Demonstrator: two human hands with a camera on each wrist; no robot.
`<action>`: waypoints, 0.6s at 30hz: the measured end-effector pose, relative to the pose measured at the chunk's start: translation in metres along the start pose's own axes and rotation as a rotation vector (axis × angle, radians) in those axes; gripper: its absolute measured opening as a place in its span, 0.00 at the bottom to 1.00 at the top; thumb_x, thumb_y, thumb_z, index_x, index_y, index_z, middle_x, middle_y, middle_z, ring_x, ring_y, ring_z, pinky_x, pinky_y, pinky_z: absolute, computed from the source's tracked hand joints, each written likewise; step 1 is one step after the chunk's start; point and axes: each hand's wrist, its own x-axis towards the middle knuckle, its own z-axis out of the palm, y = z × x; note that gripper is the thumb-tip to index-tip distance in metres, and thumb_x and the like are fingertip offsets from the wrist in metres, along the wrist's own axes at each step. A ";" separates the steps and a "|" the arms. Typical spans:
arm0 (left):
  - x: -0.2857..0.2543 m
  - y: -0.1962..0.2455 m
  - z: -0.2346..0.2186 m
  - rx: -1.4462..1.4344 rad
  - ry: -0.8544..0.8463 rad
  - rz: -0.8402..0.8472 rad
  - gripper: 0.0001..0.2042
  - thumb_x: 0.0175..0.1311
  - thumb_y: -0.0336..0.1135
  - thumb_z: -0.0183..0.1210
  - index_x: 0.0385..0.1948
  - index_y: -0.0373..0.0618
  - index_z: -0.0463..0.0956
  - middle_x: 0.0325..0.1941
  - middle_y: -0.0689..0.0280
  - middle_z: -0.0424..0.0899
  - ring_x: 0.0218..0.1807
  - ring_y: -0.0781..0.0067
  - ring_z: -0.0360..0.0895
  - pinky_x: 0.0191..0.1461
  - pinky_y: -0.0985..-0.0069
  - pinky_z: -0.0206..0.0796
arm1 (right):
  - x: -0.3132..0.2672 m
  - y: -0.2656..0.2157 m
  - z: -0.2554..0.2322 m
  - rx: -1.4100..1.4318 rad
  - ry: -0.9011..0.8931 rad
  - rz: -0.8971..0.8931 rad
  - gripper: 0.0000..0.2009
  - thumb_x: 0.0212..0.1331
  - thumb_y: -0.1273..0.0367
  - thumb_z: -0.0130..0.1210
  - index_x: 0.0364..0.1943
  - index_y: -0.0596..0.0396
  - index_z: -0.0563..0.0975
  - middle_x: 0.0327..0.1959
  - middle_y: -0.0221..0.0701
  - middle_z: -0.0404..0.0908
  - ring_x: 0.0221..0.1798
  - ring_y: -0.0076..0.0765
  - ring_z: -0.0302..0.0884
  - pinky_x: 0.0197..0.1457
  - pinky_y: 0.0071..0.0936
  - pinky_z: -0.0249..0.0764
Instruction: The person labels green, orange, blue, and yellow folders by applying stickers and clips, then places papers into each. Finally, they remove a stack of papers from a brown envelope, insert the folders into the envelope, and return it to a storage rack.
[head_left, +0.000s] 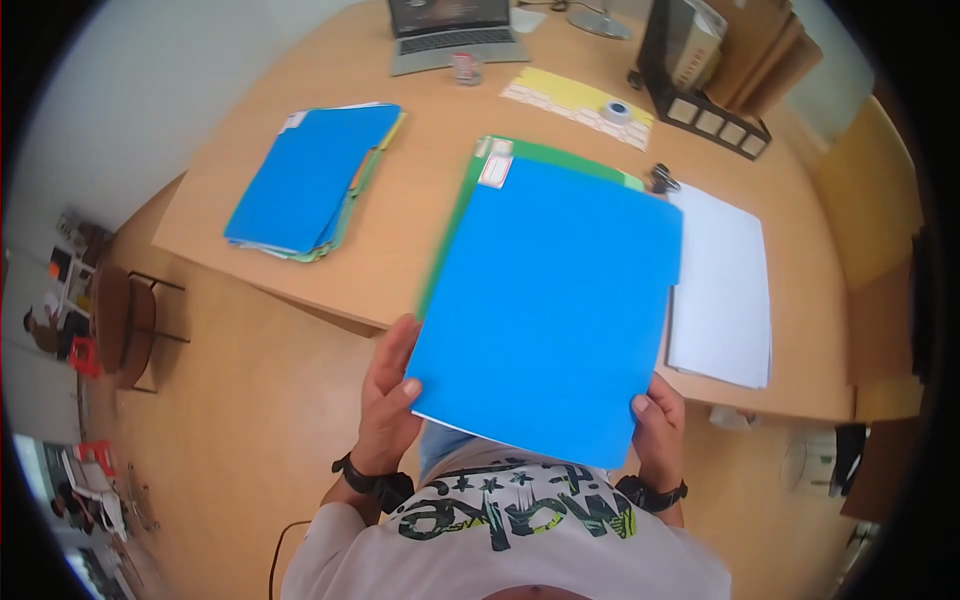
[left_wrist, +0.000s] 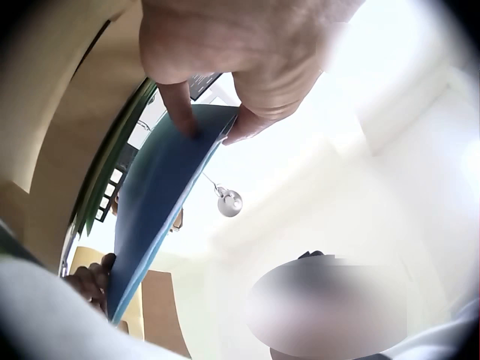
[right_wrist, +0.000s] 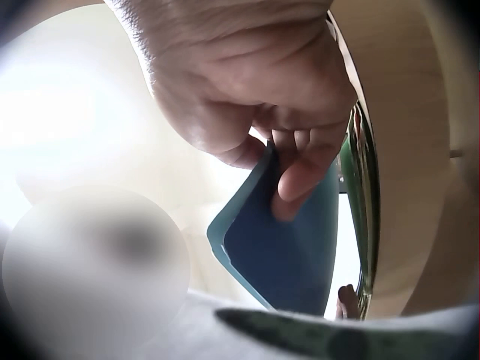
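A blue file folder (head_left: 550, 310) with a white label at its upper left is held between both hands, tilted in front of the body. My left hand (head_left: 388, 400) pinches its lower left edge, thumb on top and fingers beneath. At the lower right edge my right hand (head_left: 658, 425) grips it the same way. In both wrist views the folder (left_wrist: 161, 195) (right_wrist: 281, 255) passes between thumb and fingers. Behind it, partly hidden, green folders (head_left: 560, 153) lie near the table's front edge. A stack of white paper (head_left: 720, 290) sits just to the right.
Another folder stack (head_left: 315, 180), blue on top, lies on the table's left. Black binder clips (head_left: 662, 178) rest above the paper. Farther back are a tape roll (head_left: 617, 110) on a yellow label sheet (head_left: 555, 88), a small jar (head_left: 466, 68), a laptop (head_left: 455, 40) and a black file holder (head_left: 715, 118).
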 end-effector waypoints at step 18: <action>0.172 0.202 -0.203 0.320 0.288 0.203 0.25 0.60 0.21 0.48 0.62 0.32 0.62 0.60 0.53 0.71 0.59 0.63 0.71 0.63 0.70 0.65 | 0.071 0.014 0.007 -0.332 0.195 -0.292 0.13 0.66 0.65 0.51 0.47 0.60 0.76 0.26 0.27 0.77 0.28 0.18 0.71 0.32 0.16 0.69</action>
